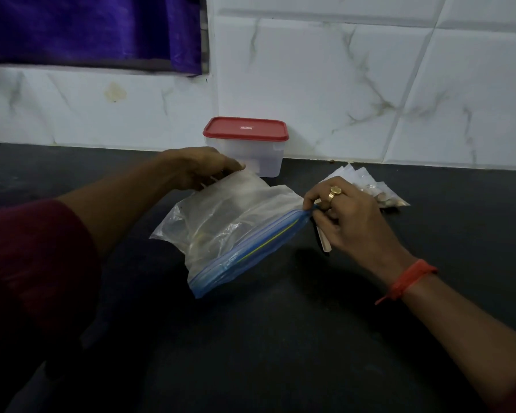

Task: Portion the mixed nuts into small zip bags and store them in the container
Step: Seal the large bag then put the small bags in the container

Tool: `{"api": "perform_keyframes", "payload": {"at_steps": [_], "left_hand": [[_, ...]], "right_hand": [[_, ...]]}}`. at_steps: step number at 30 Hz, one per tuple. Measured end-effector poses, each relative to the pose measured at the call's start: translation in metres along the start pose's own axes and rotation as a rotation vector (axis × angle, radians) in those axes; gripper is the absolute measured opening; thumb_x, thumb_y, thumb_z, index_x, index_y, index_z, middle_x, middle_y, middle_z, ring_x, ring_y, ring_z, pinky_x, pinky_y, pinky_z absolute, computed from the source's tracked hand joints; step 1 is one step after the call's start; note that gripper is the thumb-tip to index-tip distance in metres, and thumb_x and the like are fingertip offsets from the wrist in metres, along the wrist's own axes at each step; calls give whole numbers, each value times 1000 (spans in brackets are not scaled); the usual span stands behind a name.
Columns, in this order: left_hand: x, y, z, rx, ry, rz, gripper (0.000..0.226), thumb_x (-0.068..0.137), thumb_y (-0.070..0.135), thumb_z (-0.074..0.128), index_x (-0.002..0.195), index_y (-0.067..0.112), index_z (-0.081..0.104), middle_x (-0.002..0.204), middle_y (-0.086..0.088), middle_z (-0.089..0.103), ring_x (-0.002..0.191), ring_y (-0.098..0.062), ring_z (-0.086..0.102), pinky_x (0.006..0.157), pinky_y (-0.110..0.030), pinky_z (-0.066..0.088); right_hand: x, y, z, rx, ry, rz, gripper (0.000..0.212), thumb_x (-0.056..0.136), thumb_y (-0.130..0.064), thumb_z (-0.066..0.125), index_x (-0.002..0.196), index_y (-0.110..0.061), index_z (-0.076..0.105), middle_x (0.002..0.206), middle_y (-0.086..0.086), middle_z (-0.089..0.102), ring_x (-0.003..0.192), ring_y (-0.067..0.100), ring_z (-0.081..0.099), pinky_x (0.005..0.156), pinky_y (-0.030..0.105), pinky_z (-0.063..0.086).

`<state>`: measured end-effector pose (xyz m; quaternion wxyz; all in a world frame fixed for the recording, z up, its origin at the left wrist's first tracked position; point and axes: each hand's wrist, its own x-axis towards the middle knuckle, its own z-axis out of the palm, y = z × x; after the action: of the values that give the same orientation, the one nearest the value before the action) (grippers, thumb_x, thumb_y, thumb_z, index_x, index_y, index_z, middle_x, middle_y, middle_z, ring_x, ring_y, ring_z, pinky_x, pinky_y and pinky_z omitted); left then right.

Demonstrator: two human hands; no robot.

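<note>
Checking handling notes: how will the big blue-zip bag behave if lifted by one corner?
Probably floppy: the large zip bag is creased and sagging between the left hand and right hand. Likely light, since it looks nearly empty. Its blue zip edge seems stiffer.

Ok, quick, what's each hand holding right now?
Left hand: grips the large zip bag by its far edge.
Right hand: pinches the end of the bag's blue zip strip.

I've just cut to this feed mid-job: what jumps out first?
The big zip bag with its blue seal, over the dark counter: the left grip holds its far edge and the right grip pinches the seal's end. Behind it, the red-lidded container stands against the tiled wall. Small bags of nuts lie behind the right grip.
</note>
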<state>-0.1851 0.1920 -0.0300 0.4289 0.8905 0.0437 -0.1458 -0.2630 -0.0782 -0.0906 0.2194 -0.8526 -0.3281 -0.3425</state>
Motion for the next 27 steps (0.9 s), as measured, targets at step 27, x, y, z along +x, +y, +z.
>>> {"api": "perform_keyframes", "payload": {"at_steps": [27], "left_hand": [[13, -29, 6, 81, 316, 264, 27, 98, 31, 60, 104, 9, 75, 104, -6, 71, 89, -17, 65, 77, -32, 54]], "right_hand": [[-1, -7, -13, -30, -131, 317, 27, 65, -45, 55, 88, -34, 64, 91, -10, 64, 65, 2, 52, 64, 35, 55]]}}
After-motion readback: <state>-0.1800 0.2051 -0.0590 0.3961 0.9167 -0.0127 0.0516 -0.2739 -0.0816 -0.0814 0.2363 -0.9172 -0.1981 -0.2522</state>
